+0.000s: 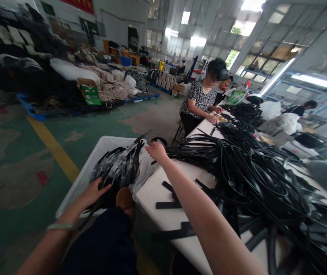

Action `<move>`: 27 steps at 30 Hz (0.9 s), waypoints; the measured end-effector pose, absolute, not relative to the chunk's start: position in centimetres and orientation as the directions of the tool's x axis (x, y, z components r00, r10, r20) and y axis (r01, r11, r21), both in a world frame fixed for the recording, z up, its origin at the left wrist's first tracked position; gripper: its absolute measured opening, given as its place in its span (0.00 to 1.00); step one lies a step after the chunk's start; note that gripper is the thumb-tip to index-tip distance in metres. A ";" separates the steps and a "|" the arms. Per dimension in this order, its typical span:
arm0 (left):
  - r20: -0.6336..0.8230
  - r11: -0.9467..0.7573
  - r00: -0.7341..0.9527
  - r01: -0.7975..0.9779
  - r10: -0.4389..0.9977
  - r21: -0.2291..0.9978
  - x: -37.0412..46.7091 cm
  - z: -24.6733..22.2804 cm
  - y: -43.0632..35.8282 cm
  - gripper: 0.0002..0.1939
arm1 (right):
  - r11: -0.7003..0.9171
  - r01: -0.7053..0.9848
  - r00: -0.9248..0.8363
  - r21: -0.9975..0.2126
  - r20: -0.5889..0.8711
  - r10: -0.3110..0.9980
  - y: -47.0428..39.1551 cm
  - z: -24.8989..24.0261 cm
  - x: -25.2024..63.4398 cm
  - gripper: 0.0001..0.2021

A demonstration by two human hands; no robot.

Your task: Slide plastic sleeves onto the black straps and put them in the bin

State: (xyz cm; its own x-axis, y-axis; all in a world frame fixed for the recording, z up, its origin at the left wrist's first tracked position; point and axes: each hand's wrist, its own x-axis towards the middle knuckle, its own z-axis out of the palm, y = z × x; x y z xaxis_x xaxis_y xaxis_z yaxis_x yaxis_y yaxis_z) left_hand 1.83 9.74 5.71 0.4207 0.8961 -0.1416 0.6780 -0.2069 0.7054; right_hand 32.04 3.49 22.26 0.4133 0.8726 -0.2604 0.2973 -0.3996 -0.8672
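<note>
1. Presently the left hand (96,190) is low over the bin's near edge, its thumb spread from the fingers, beside the black straps; a dark strap runs beneath it along the forearm, and whether the fingers grip it cannot be told.
2. The right hand (157,151) reaches across the table's left corner to the far right corner of the bin (76,183). Its fingers are bent together near a blurred strap end; whether they pinch it cannot be told.
3. The straps (117,166) lie heaped in the bin, some tips rising near its far right corner.
4. A clear bag (143,168) hangs between the bin's right edge and the left edge of the table (149,193).
5. On the table, a large tangle (246,164) of long black straps spreads toward the right edge. Short strips (167,205) lie by the near edge, one jutting past it.
6. Farther along the left edge, a co-worker (198,98) in a patterned top sits with both hands at the tabletop, near small gold-coloured parts (222,118).
7. A pale bracelet (60,226) rings the left wrist; a brown shoe (124,198) shows by the bin's near right corner.
</note>
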 end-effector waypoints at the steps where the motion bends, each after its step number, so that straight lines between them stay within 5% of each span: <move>1: -0.140 -0.232 0.417 0.719 0.898 0.655 2.5 6.1 10.4 0.32 | -0.442 0.359 0.492 -0.822 -0.236 0.838 0.9 22.3 33.9 0.16; 6: -0.305 -0.253 0.582 0.685 0.754 0.683 4.4 9.8 9.0 0.31 | -0.725 0.422 0.808 -0.545 -0.136 0.573 -14.6 20.6 42.3 0.14; 10: -0.361 -0.231 0.741 0.562 0.566 0.794 6.5 16.4 2.2 0.25 | -0.759 0.448 0.830 -0.472 -0.096 0.550 -20.1 19.6 46.2 0.14; 15: -0.210 -0.239 0.795 0.404 0.569 0.883 10.1 22.6 -8.3 0.20 | -0.601 0.537 0.754 -0.592 0.018 0.656 -21.3 20.9 45.6 0.10; 19: -0.261 0.151 0.752 0.213 0.605 0.965 12.7 22.3 -15.2 0.26 | -0.387 0.569 0.627 -0.726 0.078 0.775 -25.4 21.2 37.4 0.15; 23: -0.438 0.660 0.770 0.029 0.464 0.751 15.1 20.2 -19.4 0.31 | -0.063 0.611 0.363 -0.789 0.209 0.908 -31.1 17.8 27.2 0.15; 27: -0.497 0.661 0.593 -0.080 0.633 0.746 16.6 19.0 -20.7 0.21 | 0.005 0.576 0.226 -0.817 0.165 0.960 -34.6 13.0 23.5 0.19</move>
State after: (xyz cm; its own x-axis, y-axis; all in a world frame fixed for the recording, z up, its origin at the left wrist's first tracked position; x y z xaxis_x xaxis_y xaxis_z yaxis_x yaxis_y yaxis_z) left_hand 16.59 -20.65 19.03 0.5934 0.6330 -0.4972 -0.0801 0.6610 0.7461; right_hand 23.46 -34.59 13.01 0.2255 0.9602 0.1647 0.5762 0.0048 -0.8173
